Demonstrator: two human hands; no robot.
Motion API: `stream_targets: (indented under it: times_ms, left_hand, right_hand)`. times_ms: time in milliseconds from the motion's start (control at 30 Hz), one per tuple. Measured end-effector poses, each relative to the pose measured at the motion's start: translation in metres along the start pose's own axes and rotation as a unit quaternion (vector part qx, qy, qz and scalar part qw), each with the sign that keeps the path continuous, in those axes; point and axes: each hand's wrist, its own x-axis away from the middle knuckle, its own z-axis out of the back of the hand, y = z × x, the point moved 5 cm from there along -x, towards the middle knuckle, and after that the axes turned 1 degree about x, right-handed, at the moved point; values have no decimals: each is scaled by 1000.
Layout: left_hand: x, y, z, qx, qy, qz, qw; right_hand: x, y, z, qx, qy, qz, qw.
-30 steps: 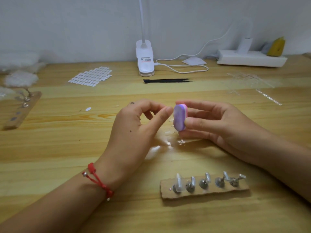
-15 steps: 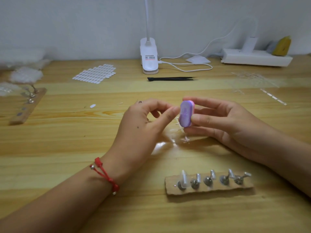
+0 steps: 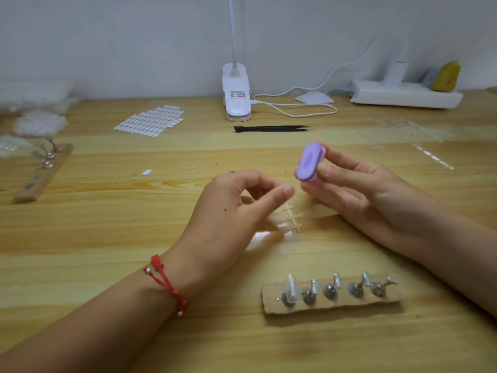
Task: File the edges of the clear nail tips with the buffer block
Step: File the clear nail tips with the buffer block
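Note:
My right hand (image 3: pixel 357 192) grips a small purple buffer block (image 3: pixel 309 163) with a pink layer, raised and tilted so its broad face shows. My left hand (image 3: pixel 236 208) sits just below and left of the block, thumb and forefinger pinched together on a clear nail tip that is too faint to make out. There is a small gap between block and thumb. A strip of clear nail tips (image 3: pixel 291 219) lies on the wooden table under both hands. One clear tip (image 3: pixel 291 289) stands on the leftmost metal stand of a cardboard holder (image 3: pixel 330 305).
A white clip lamp (image 3: pixel 236 95) and its cable stand at the back, with black tweezers (image 3: pixel 271 128) in front. A sheet of white nail pieces (image 3: pixel 150 121) lies back left, a second holder board (image 3: pixel 43 173) far left, a power strip (image 3: pixel 403 96) and clear sprues (image 3: pixel 403 130) right.
My right hand has lifted the buffer block up and to the right, away from my left thumb, and tilted it. My left hand stayed pinched in place.

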Motion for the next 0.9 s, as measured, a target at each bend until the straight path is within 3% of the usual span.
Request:
stream_targets:
  times_ms: [167,333,500,667,800,900]
  left_hand:
    - [-4,3,11,-11,76,-30,997]
    - [0,3,-1,8,11,-2,1000]
    - [-1,7,9,-43,76,-48,995]
    - [0,8,4,-56,55,-61,995]
    - [-1,8,10,-53,81,-66,993]
    - [0,6,4,-40,46,-46,997]
  right_hand:
    - [3,6,-10,147,-48,15,988]
    - [-1,0,0,26,-15,5,1000]
    - [3,7,-11,161,-60,25,985]
    - [0,1,-1,31,-21,9,999]
    - [4,9,-10,165,-52,20,985]
    - [2,5,-5,110,-33,17,993]
